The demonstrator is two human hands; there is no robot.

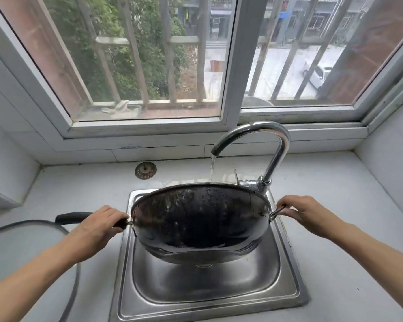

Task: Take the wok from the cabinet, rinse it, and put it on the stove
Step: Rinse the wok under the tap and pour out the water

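Note:
A black wok (196,219) hangs over the steel sink (286,282), tilted so that its blackened underside faces me and its rim points toward the window. My left hand (100,226) grips the long black handle (72,217) close to the wok's body. My right hand (300,210) pinches the small metal loop handle (276,212) on the opposite side. Water runs from the chrome tap (261,135) and falls behind the wok's far rim. The wok's inside is hidden.
A glass lid (33,233) with a dark rim lies on the white counter at the left. A round sink strainer (145,170) sits on the counter behind the sink. White tiled walls close in both sides, and a barred window stands behind.

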